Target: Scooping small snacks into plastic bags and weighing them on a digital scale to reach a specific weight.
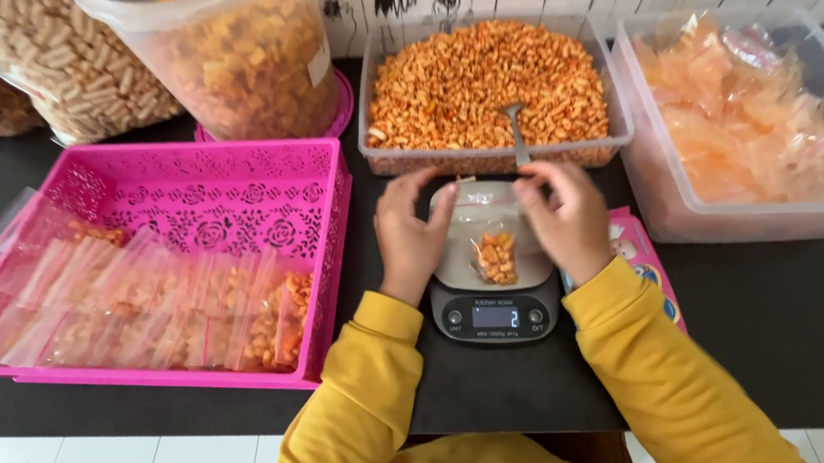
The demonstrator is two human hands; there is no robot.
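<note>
Where the black table (786, 331) meets white floor tiles below and a white plank wall behind, both hands pinch a small clear bag (491, 226) of orange snacks lying on the grey kitchen scale (493, 289), left hand (412, 236) and right hand (561, 216) at its top. Pink basket (235, 191) left, snack tub (490, 95) just behind, bag tub (743, 121) right; bare table only at front right.

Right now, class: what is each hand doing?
Left hand: fingers pinch the top left edge of the clear bag on the scale.
Right hand: fingers pinch the bag's top right edge.
</note>
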